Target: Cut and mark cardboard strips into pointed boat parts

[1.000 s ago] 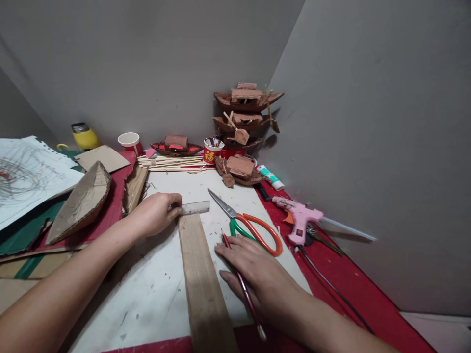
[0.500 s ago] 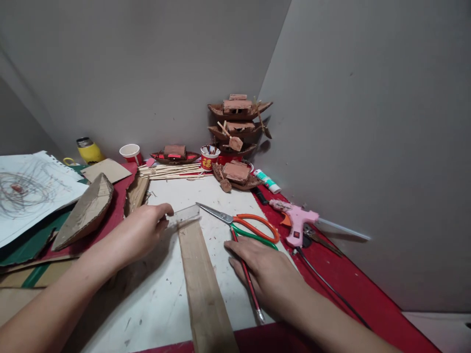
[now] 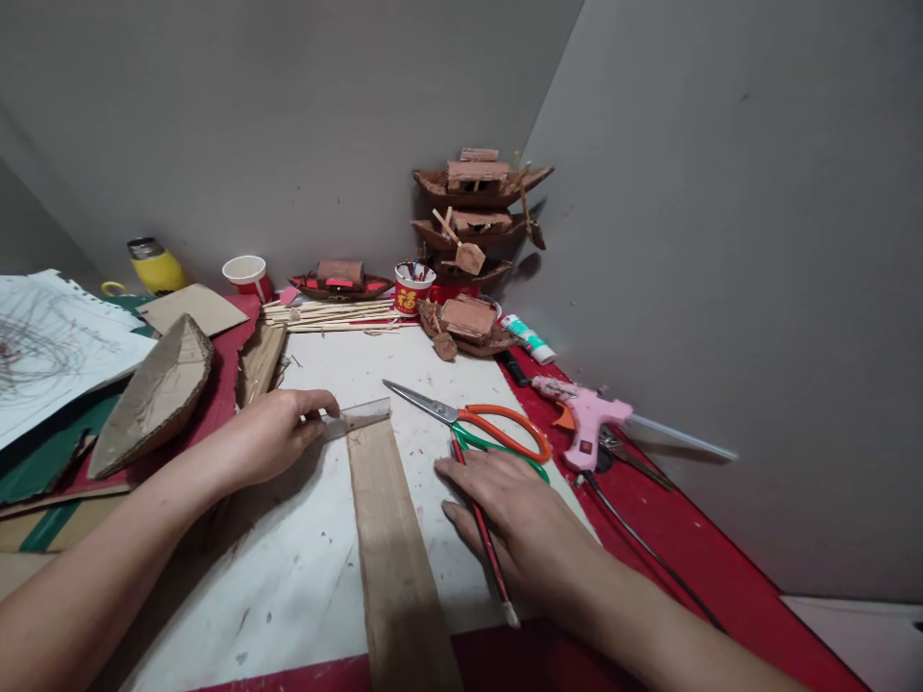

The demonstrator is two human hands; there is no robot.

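In the head view, my left hand (image 3: 278, 437) pinches one end of a clear plastic ruler (image 3: 367, 414) between thumb and fingers. The ruler lies across the far end of a long brown cardboard strip (image 3: 393, 529), which runs toward me over the white work surface. My right hand (image 3: 519, 514) rests right of the strip with a red pencil (image 3: 490, 548) held at its thumb and forefinger, eraser end toward me. Just beyond that hand lie scissors (image 3: 461, 415) with one orange and one green handle, blades pointing away to the left.
Right: a pink glue gun (image 3: 584, 418) with its cord and a glue stick tube (image 3: 530, 339). Back: stacked cardboard boats (image 3: 480, 183), wooden sticks (image 3: 332, 315) and paper cups (image 3: 247, 277). Left: a cardboard hull (image 3: 155, 399), a scribbled paper (image 3: 64, 346) and a yellow bottle (image 3: 157, 267).
The ruler has come down slightly over the strip's far end, with my left hand. My right hand and the pencil stay nearly in place. The view has shifted a little.
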